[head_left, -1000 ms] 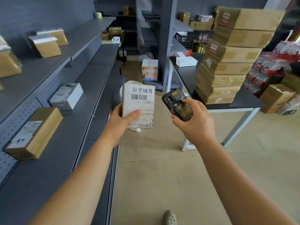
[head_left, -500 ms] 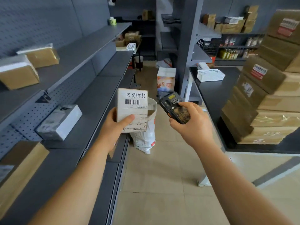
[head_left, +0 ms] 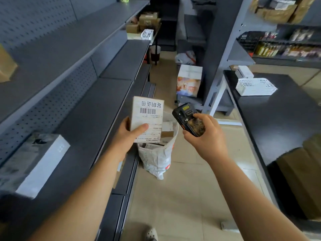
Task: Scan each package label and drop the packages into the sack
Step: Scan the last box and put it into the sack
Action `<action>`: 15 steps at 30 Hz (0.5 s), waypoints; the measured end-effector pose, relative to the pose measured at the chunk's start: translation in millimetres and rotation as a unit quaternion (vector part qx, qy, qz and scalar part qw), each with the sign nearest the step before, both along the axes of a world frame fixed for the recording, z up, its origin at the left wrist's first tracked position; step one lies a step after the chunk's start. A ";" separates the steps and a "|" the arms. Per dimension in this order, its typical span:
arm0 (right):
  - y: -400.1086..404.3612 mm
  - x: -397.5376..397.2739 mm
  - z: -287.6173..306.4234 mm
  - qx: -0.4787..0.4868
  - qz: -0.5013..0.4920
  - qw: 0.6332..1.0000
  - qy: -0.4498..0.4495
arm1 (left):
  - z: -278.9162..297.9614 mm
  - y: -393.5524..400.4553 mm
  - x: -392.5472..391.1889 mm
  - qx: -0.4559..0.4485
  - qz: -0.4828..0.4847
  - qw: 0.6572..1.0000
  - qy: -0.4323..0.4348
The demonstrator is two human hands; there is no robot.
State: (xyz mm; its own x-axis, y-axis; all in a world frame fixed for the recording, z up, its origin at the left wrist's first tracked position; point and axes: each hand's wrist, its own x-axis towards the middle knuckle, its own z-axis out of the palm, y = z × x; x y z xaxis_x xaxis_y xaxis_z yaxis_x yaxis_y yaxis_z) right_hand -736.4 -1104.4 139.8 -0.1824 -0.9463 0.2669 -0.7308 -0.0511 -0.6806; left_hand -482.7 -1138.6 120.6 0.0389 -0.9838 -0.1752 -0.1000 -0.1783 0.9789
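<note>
My left hand (head_left: pixel 129 134) grips a small cardboard package (head_left: pixel 147 117) upright, its white barcode label facing me, thumb across the label's lower part. My right hand (head_left: pixel 205 136) holds a black handheld scanner (head_left: pixel 188 119) just right of the package, its head tilted toward the label. Directly below and behind both stands a white woven sack (head_left: pixel 156 157) on the floor, mouth open, with several packages inside.
Grey shelving (head_left: pixel 97 108) runs along the left, with a white-and-dark box (head_left: pixel 33 162) on the near shelf. A black table (head_left: pixel 281 119) with a white basket (head_left: pixel 255 86) stands right. A printed carton (head_left: pixel 189 80) sits on the floor ahead.
I have walked forward along the aisle; the sack has come into full view beneath my hands. Both hands keep the same grip on package and scanner.
</note>
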 end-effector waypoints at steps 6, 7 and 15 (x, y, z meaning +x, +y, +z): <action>-84.2 -28.0 -33.1 0.036 -0.036 0.999 -0.004 | -33.4 -96.3 -27.1 0.041 -0.006 0.999 0.010; -97.5 -33.4 -40.1 0.049 -0.039 0.998 -0.001 | -41.5 -109.8 -29.8 0.052 -0.007 0.999 0.007; -213.3 -59.5 -111.1 0.104 0.003 0.995 0.010 | -104.1 -213.7 -50.4 0.140 0.018 0.990 -0.017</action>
State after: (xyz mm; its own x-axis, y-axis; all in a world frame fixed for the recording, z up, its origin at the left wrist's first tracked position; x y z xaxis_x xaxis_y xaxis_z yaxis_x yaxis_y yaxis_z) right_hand -795.9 -1317.7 28.7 -0.1735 -0.9824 0.0695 -0.7438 0.0844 -0.6630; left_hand -533.1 -1352.2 16.5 0.0830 -0.8951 -0.4381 -0.1207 -0.4454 0.8872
